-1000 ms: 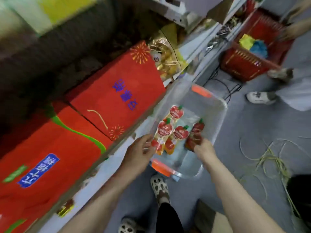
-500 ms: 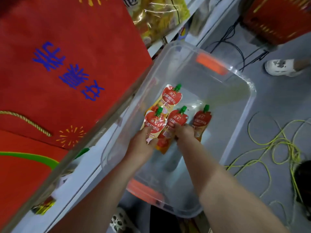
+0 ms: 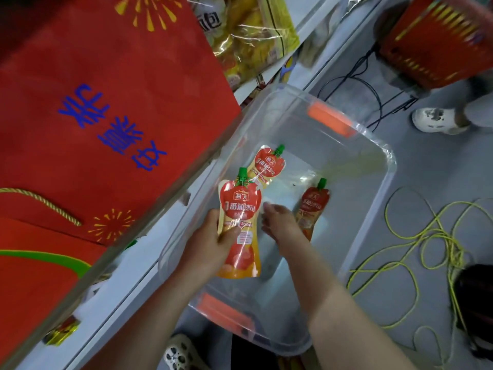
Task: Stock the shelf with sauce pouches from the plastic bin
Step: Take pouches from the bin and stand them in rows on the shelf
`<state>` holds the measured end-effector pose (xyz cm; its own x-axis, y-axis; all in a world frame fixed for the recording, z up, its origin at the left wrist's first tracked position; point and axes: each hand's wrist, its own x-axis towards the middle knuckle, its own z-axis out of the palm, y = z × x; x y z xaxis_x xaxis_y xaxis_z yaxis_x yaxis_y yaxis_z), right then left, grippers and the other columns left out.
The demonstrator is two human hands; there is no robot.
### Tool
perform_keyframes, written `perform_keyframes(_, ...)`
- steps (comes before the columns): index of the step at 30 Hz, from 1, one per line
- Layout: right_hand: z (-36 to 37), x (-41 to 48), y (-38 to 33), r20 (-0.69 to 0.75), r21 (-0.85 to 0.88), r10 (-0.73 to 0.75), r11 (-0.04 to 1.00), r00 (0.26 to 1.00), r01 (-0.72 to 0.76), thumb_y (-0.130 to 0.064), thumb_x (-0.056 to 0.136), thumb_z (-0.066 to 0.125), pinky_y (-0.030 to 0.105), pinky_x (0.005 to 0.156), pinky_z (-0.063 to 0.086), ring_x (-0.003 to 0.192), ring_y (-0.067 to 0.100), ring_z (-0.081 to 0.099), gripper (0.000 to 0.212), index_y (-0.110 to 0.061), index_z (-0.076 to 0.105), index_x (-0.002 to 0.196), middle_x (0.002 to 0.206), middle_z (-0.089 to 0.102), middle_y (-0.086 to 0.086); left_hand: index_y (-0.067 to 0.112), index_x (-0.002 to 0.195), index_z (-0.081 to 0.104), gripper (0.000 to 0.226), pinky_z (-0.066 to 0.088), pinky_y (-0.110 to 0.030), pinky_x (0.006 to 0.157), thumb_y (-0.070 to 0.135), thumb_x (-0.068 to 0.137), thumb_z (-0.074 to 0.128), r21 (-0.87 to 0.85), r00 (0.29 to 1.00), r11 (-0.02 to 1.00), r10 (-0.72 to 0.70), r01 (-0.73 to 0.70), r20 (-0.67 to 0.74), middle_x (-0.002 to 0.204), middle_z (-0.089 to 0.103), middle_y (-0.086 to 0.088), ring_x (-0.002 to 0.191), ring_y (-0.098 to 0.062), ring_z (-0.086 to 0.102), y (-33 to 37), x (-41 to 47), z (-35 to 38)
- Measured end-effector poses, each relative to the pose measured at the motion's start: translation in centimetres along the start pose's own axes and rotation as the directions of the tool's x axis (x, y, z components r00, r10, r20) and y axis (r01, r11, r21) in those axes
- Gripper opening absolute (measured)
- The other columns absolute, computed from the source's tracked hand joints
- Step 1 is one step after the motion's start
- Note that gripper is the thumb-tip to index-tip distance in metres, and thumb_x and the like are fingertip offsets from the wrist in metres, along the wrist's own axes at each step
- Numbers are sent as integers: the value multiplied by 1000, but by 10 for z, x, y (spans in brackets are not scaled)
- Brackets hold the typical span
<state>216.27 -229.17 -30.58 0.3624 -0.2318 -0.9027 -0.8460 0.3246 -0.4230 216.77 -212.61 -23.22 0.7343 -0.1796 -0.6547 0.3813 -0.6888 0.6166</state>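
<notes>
Head view: left hand tight round one sauce pouch; right hand back-on, fingers hidden, grip unclear.

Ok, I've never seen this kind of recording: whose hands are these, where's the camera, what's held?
No machine here: a person wears a camera on the head, looking down at their own bare hands. The left hand grips a red-and-yellow sauce pouch with a green cap above a clear plastic bin with orange handles. A second pouch and a darker third pouch lie inside it. The right hand reaches beside the third; whether it holds anything is hidden. Left of the bin stands a white shelf bearing red gift bags.
</notes>
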Motion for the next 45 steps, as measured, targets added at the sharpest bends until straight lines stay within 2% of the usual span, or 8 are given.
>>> perform_keyframes(4,29,15,19,134,-45,100,994,986,-95,4,95,51,23,47,46,59,20,53,18,-3,59,81,72,58,12,18,108,44,23,45,-26,65,32,94,57,-7,1000,1000,9,-9,-7,101,64,1,86,-19,62,-4,-8,-4)
perform_keyframes(9,28,20,25,157,-5,28,1000,987,-28,-3,98,50,34,68,55,83,32,64,19,10,60,109,93,66,19,18,112,45,24,47,-30,72,29,95,56,-36,999,999,39,-39,0,107,63,0,93,-20,62,-4,-16,-8)
perform_keyframes(13,4,-5,12,136,131,-57,991,989,39,-19,102,51,30,72,55,84,17,68,24,-11,57,124,99,71,3,26,116,48,36,54,-42,89,40,85,59,-199,999,979,39,-41,-18,112,65,5,101,-16,65,5,-30,-22)
perform_keyframes(18,-21,-50,-4,96,230,-160,964,982,134,-26,101,52,52,100,50,102,28,68,28,-14,60,125,113,73,10,33,117,54,43,52,-43,94,52,78,54,-298,991,948,79,-108,-109,111,67,8,102,-9,65,31,-60,-48)
perform_keyframes(24,-17,-142,-31,67,265,-302,924,951,274,-26,94,65,55,94,53,96,31,71,22,-16,64,113,100,75,9,28,115,60,31,52,-43,95,40,86,63,-401,968,894,120,-201,-219,107,71,5,100,-10,67,48,-124,-86)
perform_keyframes(29,5,-249,-45,192,207,-555,829,809,520,-25,88,69,50,94,54,99,32,70,21,-20,67,109,105,75,9,26,101,61,14,53,-31,84,16,92,62,-460,928,830,167,-314,-333,97,72,7,89,-8,68,48,-196,-129)
perform_keyframes(35,43,-381,-62,270,225,-771,633,577,741,-13,93,62,25,72,56,85,12,72,19,-12,66,112,96,76,-1,20,103,63,16,56,-31,78,12,90,65,-446,840,735,314,-510,-443,94,74,2,87,-13,69,47,-292,-190)
perform_keyframes(45,127,-549,-105,379,261,-903,315,204,912,-20,93,65,32,68,58,75,15,70,13,-12,67,102,88,76,1,7,110,64,21,55,-20,70,10,89,64,-345,572,528,358,-776,-738,93,74,1,81,-6,70,56,-426,-299)
